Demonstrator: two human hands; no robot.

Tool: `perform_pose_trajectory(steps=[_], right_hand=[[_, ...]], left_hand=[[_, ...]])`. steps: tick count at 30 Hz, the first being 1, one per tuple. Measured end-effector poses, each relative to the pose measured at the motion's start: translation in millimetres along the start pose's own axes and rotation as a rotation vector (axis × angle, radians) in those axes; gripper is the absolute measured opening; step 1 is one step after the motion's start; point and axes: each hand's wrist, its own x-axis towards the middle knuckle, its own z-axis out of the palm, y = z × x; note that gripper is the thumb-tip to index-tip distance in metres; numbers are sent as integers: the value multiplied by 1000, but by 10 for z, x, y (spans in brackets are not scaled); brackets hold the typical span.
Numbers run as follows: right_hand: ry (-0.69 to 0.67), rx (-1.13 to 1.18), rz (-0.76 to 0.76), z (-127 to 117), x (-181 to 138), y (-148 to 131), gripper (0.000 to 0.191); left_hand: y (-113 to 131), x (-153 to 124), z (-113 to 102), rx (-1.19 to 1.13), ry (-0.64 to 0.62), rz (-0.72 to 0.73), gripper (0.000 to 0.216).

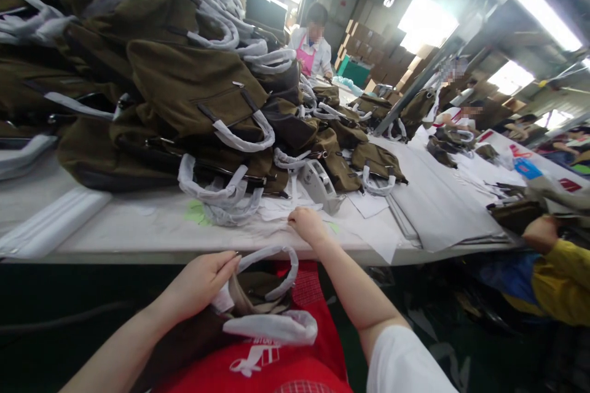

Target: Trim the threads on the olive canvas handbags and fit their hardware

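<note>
My left hand (209,279) is closed on the rim of an olive-brown handbag (260,288), which rests against my lap below the table edge. White wrapping covers the bag's two handles (288,325); one arches up over the opening and the other hangs toward me. Out on the table my right hand (308,225) has its fingers curled down at some white papers (281,209). Whatever it pinches, if anything, is hidden. Just behind that hand stands a grey tape dispenser (320,184).
Similar brown bags (198,86) with wrapped handles form a high pile across the left and middle of the white table (152,236). A flat white bundle (55,221) lies at left. At right, a yellow-sleeved co-worker's hand (540,234) is close by. Another person (313,49) works behind the pile.
</note>
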Motion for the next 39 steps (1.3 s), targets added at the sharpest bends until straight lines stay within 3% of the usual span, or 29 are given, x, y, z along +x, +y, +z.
perform_pose_trajectory(steps=[5,11,14,16,19,22,26,32,37,39], right_hand=[[-3,-12,10,-17,-102,194,37],[-17,-41,35,-32,-38,409,27],[-20,-53,-10,-98,-16,443,27],[-17,-76,-33,-153,-42,435,26],[5,-120,-41,-204,-72,432,24],[28,-146,-21,-229,-86,514,25],[53,-143,92,-328,-209,778,25],[232,-68,302,-614,-516,1203,29],[369,15,350,-681,-691,1277,27],[508,76,422,-685,-738,1282,29]], left_hand=[[-25,4,33,-1,5,16,46],[101,74,49,72,5,103,46],[235,278,174,155,-42,269,45],[244,478,326,239,-107,301,44],[80,853,568,357,-161,266,42],[-115,1156,700,368,-120,322,44],[-104,1161,676,346,-150,300,43],[103,1036,575,358,-220,224,43],[103,1054,578,339,-221,233,40],[105,1043,578,350,-216,235,40]])
